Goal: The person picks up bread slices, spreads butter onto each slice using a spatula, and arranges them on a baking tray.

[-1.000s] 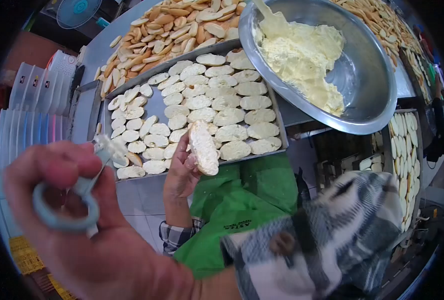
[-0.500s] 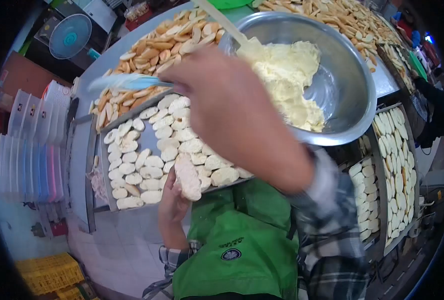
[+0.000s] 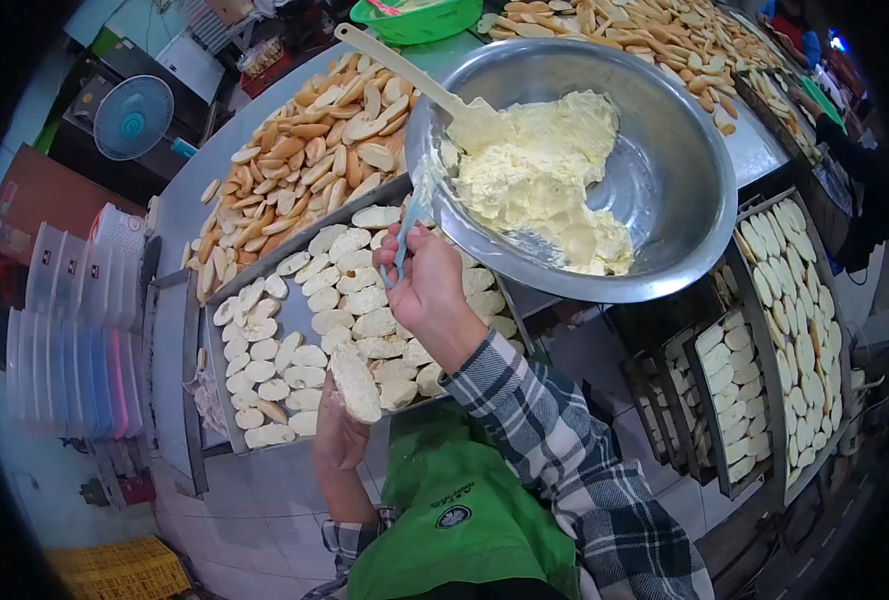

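Note:
Near the tray's front edge, my left hand point(image 3: 340, 432) holds a long bread slice point(image 3: 354, 382) upright, its pale side facing up toward me. My right hand point(image 3: 426, 270) is closed round the handle of a light blue spreader point(image 3: 416, 215), whose cream-smeared end is at the left rim of the steel bowl point(image 3: 704, 215). In the bowl lies a mound of pale yellow cream point(image 3: 534, 180) with a cream-coloured spatula point(image 3: 394, 62) resting in it. Below my right hand, rows of coated bread slices point(image 3: 264, 350) lie in a metal tray point(image 3: 309, 442).
Uncoated slices point(image 3: 309, 150) are heaped behind the tray, and more point(image 3: 614, 30) lie beyond the bowl. Filled trays point(image 3: 789, 310) stand at the right. Stacked plastic boxes point(image 3: 74, 370) and a fan point(image 3: 134, 118) are at the left, a green basin point(image 3: 429, 22) at the back.
My right hand has swung from the near left, across the tray, to the bowl's left rim with the spreader. My left hand still holds the slice. The view has shifted.

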A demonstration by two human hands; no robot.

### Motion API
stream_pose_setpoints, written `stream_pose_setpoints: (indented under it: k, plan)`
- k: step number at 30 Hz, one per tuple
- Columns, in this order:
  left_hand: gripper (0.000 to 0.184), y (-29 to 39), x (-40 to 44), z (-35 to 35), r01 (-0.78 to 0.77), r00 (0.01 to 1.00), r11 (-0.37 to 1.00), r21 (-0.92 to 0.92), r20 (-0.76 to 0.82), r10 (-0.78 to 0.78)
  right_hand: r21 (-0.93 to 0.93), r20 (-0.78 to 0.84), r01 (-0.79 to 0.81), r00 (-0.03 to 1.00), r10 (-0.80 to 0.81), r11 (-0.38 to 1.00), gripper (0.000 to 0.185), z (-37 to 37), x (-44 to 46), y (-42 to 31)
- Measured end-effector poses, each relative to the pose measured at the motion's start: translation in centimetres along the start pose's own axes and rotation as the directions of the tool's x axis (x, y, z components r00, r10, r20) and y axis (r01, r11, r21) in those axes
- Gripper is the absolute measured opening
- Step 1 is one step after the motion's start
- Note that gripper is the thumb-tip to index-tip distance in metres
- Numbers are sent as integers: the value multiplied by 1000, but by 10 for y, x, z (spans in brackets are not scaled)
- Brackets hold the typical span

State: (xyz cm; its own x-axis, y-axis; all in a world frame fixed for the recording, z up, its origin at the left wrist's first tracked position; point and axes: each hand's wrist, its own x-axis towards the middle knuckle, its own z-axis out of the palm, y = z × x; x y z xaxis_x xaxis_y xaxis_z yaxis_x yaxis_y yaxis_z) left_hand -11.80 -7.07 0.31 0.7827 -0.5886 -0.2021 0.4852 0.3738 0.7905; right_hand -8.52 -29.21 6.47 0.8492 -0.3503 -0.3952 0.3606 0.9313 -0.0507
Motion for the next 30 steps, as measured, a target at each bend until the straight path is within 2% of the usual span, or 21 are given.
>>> stream_pose_setpoints:
  k: [2,3,4,7,9,10,11,12,13,14,15,16,17,19,20,22,25,26,30]
  plan:
    - [62,1,1,2,14,1000,1000,15,4,-14,66,-37,-55,998,58,996,12,-6,-7,0]
    - [67,2,1,5,44,999,998,45,-27,-43,69,-41,-56,997,59,996,12,-11,-19,-5]
    - [73,3,1,9,74,996,995,72,-58,-70,41,-32,-34,999,36,999,12,-17,-34,-13]
    - [71,3,4,23,31,997,995,99,-69,-24,-12,9,-38,999,39,999,15,-42,-67,-49]
    - [69,1,6,11,40,998,997,65,-47,-37,-411,28,113,993,-112,905,20,-29,-88,-77]
    - [67,0,6,7,52,998,998,35,-21,-51,-631,35,156,984,-173,760,21,-32,-88,-91]
    - [67,0,6,7,52,998,998,29,-20,-52,-809,60,182,971,-230,559,22,-32,-84,-108]
    - [64,-1,7,8,42,999,999,24,-20,-42,-952,228,283,913,-339,121,21,-31,-82,-126]
    - [62,-1,6,9,33,999,999,19,-21,-33,-889,421,301,836,-352,-346,21,-29,-79,-140]
    - [62,-1,5,10,33,999,999,11,-22,-32,-887,421,299,837,-349,-353,21,-28,-76,-149]
    - [60,-1,6,12,33,999,999,-10,-22,-33,-714,533,236,794,-293,-659,19,-27,-74,-155]
    - [59,-1,5,12,34,999,999,-29,-21,-35,-453,619,138,760,-199,-881,18,-24,-71,-159]
    - [59,-2,5,11,35,999,999,-32,-19,-36,-451,619,136,759,-200,-882,18,-19,-68,-157]
    - [58,-5,7,6,20,1000,998,-51,-13,-20,-344,446,-20,876,-182,-939,17,-2,-58,-143]
    - [58,-3,6,7,16,1000,998,-52,-12,-17,-342,449,-19,875,-181,-939,17,3,-51,-137]
    - [57,0,2,9,24,999,999,-45,23,-23,-484,385,31,905,-181,-874,18,10,-38,-125]
    - [56,0,1,1,11,1000,999,-44,-14,-11,-477,451,40,868,-205,-878,18,9,-19,-107]
    - [56,0,1,1,12,1000,999,-46,-15,-12,-509,391,21,896,-210,-861,17,13,-14,-103]
    - [54,2,1,3,37,999,998,-59,-34,-39,-580,410,61,884,-226,-813,16,15,-6,-81]
